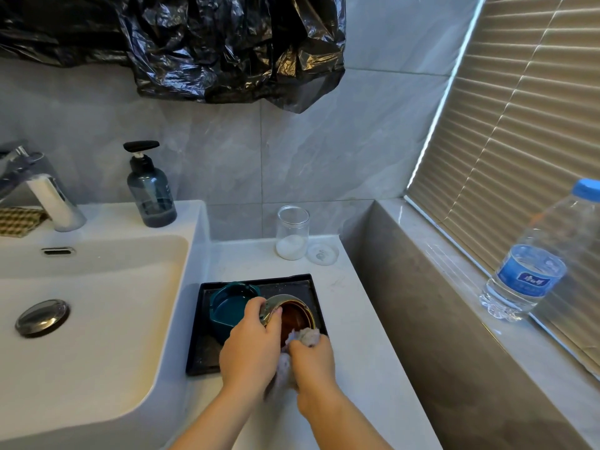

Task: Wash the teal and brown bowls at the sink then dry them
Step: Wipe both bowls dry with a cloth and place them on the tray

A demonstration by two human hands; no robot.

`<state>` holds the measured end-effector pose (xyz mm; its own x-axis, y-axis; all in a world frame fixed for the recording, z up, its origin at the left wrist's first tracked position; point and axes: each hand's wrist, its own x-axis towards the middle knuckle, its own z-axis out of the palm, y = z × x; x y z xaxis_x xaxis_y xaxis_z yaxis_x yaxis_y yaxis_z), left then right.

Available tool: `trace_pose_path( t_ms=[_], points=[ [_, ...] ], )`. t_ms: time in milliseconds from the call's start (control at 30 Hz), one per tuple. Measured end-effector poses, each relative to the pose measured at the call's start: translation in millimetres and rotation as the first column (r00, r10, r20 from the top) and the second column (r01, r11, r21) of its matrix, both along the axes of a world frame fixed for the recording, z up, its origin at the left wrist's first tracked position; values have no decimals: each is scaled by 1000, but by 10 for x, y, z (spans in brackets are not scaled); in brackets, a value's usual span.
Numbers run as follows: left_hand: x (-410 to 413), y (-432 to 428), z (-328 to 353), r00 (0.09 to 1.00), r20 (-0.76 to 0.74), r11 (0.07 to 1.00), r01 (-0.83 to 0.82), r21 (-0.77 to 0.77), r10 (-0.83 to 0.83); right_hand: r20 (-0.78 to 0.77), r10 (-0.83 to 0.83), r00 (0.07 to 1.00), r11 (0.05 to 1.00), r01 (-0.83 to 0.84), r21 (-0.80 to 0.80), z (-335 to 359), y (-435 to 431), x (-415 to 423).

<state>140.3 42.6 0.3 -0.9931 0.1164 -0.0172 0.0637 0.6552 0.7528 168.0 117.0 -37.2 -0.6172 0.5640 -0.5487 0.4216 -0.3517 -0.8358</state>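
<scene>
1. Lower centre of the frame: the right hand's [313, 358] fingers are bunched round a pale, crumpled cloth [308, 336] and push its wad into the mouth of the glossy brown bowl with a gold rim [295, 315].
2. The left hand [250, 342] grips that bowl from its left side, fingers curled over the rim and outer wall. The bowl is tipped on edge, its mouth facing right, over the flat black rectangular tray [203, 352].
3. The deep teal ceramic bowl [227, 303] stands upright on the tray's upper-left part, close beside the brown one (whether they touch I cannot tell, as the left hand hides the gap).
4. This looks to me like the drying step, with the brown bowl in hand.
5. What could go wrong:
   - The glazed wall is probably wet, so the cloth's push may slide the bowl out of the left grip, onto the tray or against the teal bowl.
   - The cloth's loose tail hangs between the wrists and could drag across the tray.
6. Edges and room:
   - The tray's right rim lies just under the right hand; beyond it the pale stone counter [357, 336] runs to the grey ledge wall.
   - Left of the tray the white basin [97, 319] stands just beside it.
   - A clear plastic jar of white powder [292, 235] and its loose lid [323, 253] sit well apart, higher in the frame.
   - Free room is therefore to the right and toward the bottom edge.
</scene>
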Motion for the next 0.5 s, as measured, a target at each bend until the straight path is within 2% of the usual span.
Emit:
trace_pose_path(
  t_ms=[67,100,133,200,233,300,400,500],
  points=[
    [24,19,-8,999,-1,999,-49,-12,49,-10,22,1000,978,-24,-209,-12,-38,-30],
    [11,10,-19,999,11,999,-37,-21,38,-10,47,999,976,-49,-211,12,-16,-34],
    [-11,-5,-29,1000,29,999,9,-36,-8,-7,75,997,989,-75,-131,32,44,-32],
    [-79,-39,-42,991,65,989,126,-82,-121,39,148,988,974,-153,166,77,183,3],
    [-112,-53,-34,986,76,983,157,-92,-150,79,204,976,924,-218,314,99,241,31],
    [-165,-68,-31,982,72,978,183,-100,-176,148,324,934,792,-354,497,131,304,72],
    [-166,-66,-26,985,56,980,170,-107,-165,161,353,922,716,-377,588,117,311,87],
    [-157,-71,-38,990,51,989,131,-63,-128,78,302,950,747,-287,600,106,280,102]
  ],
)
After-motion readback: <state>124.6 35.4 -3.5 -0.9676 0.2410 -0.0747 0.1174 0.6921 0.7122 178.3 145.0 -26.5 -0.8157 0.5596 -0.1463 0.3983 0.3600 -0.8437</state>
